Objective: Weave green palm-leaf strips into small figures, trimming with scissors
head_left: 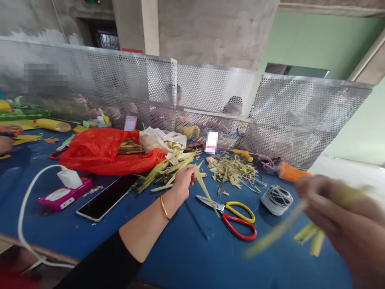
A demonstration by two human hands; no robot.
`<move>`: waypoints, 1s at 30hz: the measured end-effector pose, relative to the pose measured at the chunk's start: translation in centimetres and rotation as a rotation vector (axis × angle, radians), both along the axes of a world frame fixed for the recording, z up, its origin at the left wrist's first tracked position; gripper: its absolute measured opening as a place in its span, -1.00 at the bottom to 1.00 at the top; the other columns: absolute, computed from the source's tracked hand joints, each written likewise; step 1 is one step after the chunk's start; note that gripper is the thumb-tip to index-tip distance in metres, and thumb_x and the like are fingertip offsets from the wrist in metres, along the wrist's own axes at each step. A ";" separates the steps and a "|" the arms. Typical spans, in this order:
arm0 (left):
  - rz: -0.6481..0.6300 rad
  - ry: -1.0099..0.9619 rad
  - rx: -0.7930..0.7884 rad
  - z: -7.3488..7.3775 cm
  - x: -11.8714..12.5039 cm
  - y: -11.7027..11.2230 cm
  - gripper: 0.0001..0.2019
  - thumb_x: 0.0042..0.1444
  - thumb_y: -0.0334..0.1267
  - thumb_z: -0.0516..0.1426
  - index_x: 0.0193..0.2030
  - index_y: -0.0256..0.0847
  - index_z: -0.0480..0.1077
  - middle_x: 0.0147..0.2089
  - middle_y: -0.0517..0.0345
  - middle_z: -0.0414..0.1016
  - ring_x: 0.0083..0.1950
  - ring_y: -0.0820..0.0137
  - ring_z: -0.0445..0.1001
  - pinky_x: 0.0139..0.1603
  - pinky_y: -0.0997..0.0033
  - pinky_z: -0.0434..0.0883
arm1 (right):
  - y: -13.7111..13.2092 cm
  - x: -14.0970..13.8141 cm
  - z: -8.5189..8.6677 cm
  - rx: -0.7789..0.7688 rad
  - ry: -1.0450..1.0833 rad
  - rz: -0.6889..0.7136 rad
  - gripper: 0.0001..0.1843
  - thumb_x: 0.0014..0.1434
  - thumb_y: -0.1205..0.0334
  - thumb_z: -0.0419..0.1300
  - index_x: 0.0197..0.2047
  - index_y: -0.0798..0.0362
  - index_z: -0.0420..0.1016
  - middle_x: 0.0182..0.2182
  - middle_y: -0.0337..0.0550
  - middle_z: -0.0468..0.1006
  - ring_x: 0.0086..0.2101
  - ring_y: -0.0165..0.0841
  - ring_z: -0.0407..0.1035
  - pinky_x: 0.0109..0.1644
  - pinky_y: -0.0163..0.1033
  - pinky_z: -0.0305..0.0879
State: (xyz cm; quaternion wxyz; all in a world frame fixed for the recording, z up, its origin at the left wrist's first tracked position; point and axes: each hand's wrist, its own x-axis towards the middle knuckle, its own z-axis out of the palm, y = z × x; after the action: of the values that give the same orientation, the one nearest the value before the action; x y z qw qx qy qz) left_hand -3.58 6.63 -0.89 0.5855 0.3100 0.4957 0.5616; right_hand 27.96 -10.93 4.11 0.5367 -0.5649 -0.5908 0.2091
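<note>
My left hand (182, 182), below a gold bangle and a black sleeve, pinches the top of a thin pale-green husk strip (203, 184). The strip hangs down across the blades of the scissors (237, 220), which have one yellow and one red handle. At the right edge, smeared by motion, my right hand (337, 218) is closed on another husk strip (275, 237) that slants down to the left. A small bundle of husk pieces (316, 243) pokes out under that hand. Between the hands stands a ball of grey-white thread (276, 198).
Husk scraps (234, 170) lie in a heap beyond the scissors. Red plastic bag (93, 150), black phone (108, 196) and pink power strip (64, 195) occupy the left. A perforated metal screen (210, 86) borders the blue table (180, 253); people sit behind it.
</note>
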 end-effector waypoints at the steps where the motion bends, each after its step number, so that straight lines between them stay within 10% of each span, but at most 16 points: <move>1: -0.037 -0.011 -0.004 0.2 0.1 -0.4 -0.80 -0.13 -0.22 0.25 -0.53 -0.25 0.31 -0.64 0.33 0.26 -0.62 0.59 0.22 -0.62 0.60 0.09 | 2.3 -3.2 2.2 -0.091 0.082 0.040 -0.80 0.02 0.04 0.34 -0.36 -0.07 0.48 -0.60 -0.22 0.37 -0.64 -0.45 0.20 -0.65 -0.28 0.07; 4: -0.127 -0.040 -0.007 0.8 0.3 -1.2 -0.75 -0.21 -0.21 0.29 -0.55 -0.26 0.30 -0.63 0.34 0.24 -0.63 0.61 0.21 -0.63 0.61 0.08 | 8.2 -9.3 5.2 -0.184 0.266 0.083 -0.65 -0.14 0.01 0.39 -0.46 0.03 0.36 -0.75 -0.44 0.11 -0.74 -0.58 -0.10 -0.71 -0.38 -0.26; 11: -0.152 -0.106 -0.002 1.2 0.1 -1.3 -0.76 -0.16 -0.19 0.25 -0.54 -0.26 0.30 -0.58 0.29 0.31 -0.61 0.59 0.29 -0.62 0.60 0.17 | 15.4 -8.2 2.3 -0.048 0.248 -0.227 -0.65 -0.17 -0.05 0.26 -0.48 0.02 0.28 -0.68 -0.35 0.30 -0.72 -0.55 -0.04 -0.68 -0.35 -0.18; 22: -0.125 -0.181 0.151 1.6 0.6 -2.0 -0.75 -0.13 -0.14 0.25 -0.47 -0.25 0.33 -0.52 0.25 0.38 -0.53 0.52 0.42 -0.53 0.55 0.34 | 10.5 -12.0 -1.5 -0.202 -0.364 0.253 -0.73 0.08 0.04 0.21 -0.48 0.06 0.53 -0.52 -0.26 0.55 -0.43 -0.35 0.40 -0.32 -0.30 0.23; 30: 0.009 0.088 0.264 0.3 0.7 -1.5 -0.74 -0.03 -0.05 0.17 -0.38 -0.23 0.37 -0.38 0.11 0.46 -0.33 0.37 0.47 -0.42 0.48 0.33 | 9.6 -10.7 -1.6 -0.055 -0.873 0.015 -0.77 0.24 0.23 0.02 -0.28 0.00 0.51 -0.33 -0.15 0.60 -0.34 -0.29 0.47 -0.34 -0.30 0.19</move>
State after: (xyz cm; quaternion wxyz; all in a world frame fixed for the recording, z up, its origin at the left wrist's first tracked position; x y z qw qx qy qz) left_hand -2.91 5.11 -0.59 0.5147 0.4064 0.4440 0.6106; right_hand 17.22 -1.30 2.49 0.2198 -0.6102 -0.7605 -0.0295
